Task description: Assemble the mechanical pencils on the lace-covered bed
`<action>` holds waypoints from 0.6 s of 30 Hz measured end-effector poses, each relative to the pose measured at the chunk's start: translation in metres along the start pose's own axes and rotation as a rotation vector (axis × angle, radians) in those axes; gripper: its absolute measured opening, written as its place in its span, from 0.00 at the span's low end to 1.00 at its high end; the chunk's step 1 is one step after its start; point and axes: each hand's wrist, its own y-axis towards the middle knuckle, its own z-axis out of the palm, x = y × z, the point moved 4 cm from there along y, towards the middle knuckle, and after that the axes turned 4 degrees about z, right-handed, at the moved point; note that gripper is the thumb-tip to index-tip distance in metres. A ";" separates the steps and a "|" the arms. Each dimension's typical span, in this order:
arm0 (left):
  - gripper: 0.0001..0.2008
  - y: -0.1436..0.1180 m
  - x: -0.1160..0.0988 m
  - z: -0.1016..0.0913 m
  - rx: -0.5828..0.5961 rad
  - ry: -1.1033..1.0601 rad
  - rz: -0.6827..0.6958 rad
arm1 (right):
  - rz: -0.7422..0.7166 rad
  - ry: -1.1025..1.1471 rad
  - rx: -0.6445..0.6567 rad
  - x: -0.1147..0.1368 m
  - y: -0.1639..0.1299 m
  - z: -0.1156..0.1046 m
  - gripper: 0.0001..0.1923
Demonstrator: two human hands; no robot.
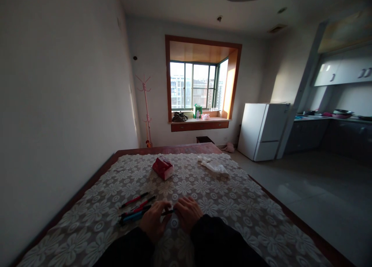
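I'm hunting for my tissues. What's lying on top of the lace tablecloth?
On the tablecloth: red tissue pack, plastic bag, several pens. Both hands cover part of one pen.

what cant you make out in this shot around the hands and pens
Head view:
- Thin dark item between left hand and right hand: mostly covered by fingers, too dim to identify.
- Pens: count unclear, overlapping, small.
- Red packet: label too small.
- Forearms: cut off by bottom edge.

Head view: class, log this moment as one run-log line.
left hand: on pens | right hand: pinching one pen | surface: lace tablecloth | behind: red pack
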 end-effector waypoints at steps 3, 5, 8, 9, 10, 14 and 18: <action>0.12 -0.001 0.002 0.002 0.028 0.020 -0.045 | -0.004 0.018 0.034 -0.003 0.001 0.006 0.02; 0.16 -0.001 0.002 0.003 0.025 0.012 -0.049 | -0.004 0.035 0.048 -0.005 0.002 0.009 0.05; 0.12 0.001 0.000 0.001 -0.007 -0.048 -0.017 | 0.009 0.058 0.058 -0.005 0.001 0.009 0.08; 0.12 0.001 0.000 0.001 -0.005 -0.066 -0.012 | 0.012 0.063 0.055 -0.005 0.001 0.008 0.08; 0.12 0.001 0.000 0.001 0.007 -0.073 -0.016 | 0.012 0.066 0.048 -0.004 0.000 0.006 0.07; 0.10 0.001 0.001 0.002 0.073 -0.040 -0.038 | -0.004 0.061 0.019 0.002 -0.002 -0.004 0.07; 0.12 0.000 0.001 0.000 0.038 -0.049 -0.040 | 0.017 0.034 0.062 0.002 -0.001 -0.005 0.08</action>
